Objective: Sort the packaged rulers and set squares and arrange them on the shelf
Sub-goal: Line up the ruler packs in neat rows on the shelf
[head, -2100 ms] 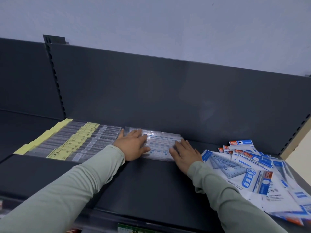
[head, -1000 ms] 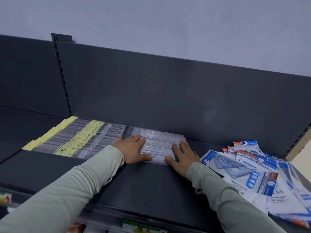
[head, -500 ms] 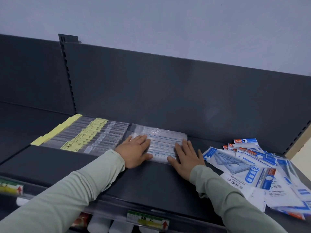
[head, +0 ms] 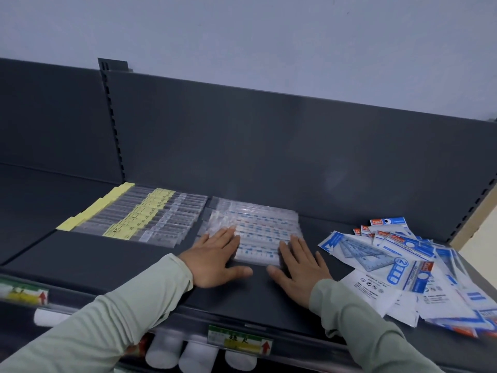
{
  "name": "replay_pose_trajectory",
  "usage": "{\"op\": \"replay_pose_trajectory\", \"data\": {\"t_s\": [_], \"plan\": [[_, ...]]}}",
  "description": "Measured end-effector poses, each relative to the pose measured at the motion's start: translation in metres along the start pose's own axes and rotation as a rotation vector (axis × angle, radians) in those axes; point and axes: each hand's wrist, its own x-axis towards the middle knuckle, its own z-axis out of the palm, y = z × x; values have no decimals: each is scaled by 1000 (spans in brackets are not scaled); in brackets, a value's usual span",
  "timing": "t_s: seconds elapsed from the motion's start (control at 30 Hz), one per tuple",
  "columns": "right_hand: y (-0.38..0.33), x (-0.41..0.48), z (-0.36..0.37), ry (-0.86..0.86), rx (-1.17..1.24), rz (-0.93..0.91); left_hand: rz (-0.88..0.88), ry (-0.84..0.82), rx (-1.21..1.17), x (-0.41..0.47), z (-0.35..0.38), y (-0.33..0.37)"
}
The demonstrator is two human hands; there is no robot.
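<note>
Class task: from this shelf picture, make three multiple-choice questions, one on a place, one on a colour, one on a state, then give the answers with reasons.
1. Where on the shelf is the loose pile of set square packs?
A. far left
B. middle
C. right end

2. What colour are the labels on the left row of rulers?
A. yellow
B. red
C. green

3. How do the left hand and right hand meet the middle stack of rulers?
A. clenched round it
B. flat, fingers straight on it
C. raised clear of it

Answers:
1 C, the blue and white packs lie right of both hands.
2 A, yellow strips cross that row.
3 B, straight fingers rest on the stack's near edge.
</note>
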Motion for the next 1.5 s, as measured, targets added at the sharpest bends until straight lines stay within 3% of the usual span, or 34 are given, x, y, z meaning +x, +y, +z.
{"op": "replay_pose_trajectory", "data": {"t_s": [0.2, 0.33, 0.5, 0.67, 0.77, 0.93, 1.07, 1.5], "plan": [[0, -10, -1, -37, -7, -1, 35, 52, -14, 0, -5, -3], [3, 4, -11, 81, 176, 67, -12, 151, -4, 19, -20, -18], [10, 29, -20, 77, 284, 181, -96, 72, 32, 36, -29, -26], [10, 36, -24, 86, 321, 146, -106, 145, 28, 35, -25, -26], [10, 37, -24, 102, 324, 136, -118, 107, -3, 40, -21, -29], [4, 35, -25, 159, 155, 82, -118, 143, 16, 39, -19, -25], [-1, 30, -14, 37, 11, 0, -83, 62, 61, 32, -16, -17], [-1, -8, -1, -23, -29, -73, 6, 106, 67, 6, -5, -16]]}}
